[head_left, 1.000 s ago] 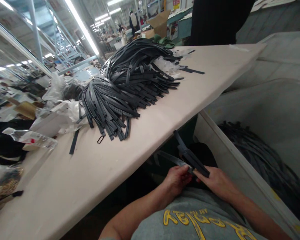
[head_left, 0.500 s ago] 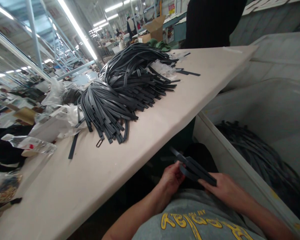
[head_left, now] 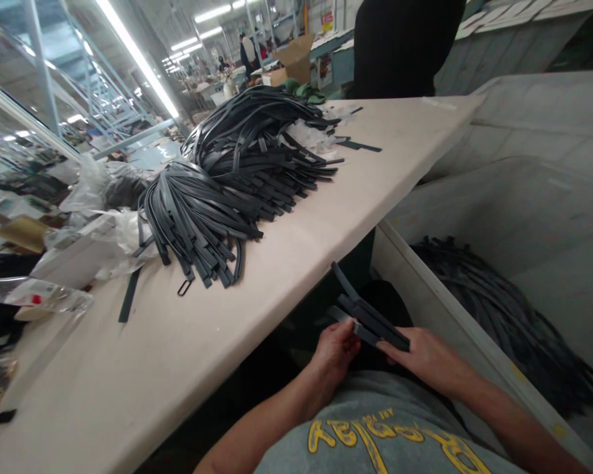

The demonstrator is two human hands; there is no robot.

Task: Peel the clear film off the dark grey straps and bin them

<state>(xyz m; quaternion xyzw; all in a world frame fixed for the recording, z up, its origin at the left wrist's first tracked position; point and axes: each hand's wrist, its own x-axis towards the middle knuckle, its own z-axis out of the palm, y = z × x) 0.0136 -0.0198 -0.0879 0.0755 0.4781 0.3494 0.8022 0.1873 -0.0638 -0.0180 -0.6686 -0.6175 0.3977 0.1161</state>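
Several dark grey flat straps (head_left: 375,319) are held over my lap, just below the table edge. My right hand (head_left: 420,359) is closed around them at their near end, thumb on top. With thumb and fingertips, my left hand (head_left: 337,342) pinches one strap of the bunch near its far end. Loose strap ends stick out beyond my left hand toward the table. On the table (head_left: 188,355) lies a large pile of similar dark straps (head_left: 257,171). A small black rectangular buckle (head_left: 184,288) sits at the pile's near edge.
To my right stands a white bin (head_left: 425,276) with more dark straps (head_left: 504,316) inside. Plastic bags (head_left: 91,191), a clear bottle-like wrapper (head_left: 39,293) and a white box (head_left: 79,257) crowd the table's left side. A person in black (head_left: 405,49) is beyond the far edge.
The bunch of straps has shifted slightly left with my right hand. The looped strap at my left fingers now lies straighter, its end pointing outward. My view has turned a little right.
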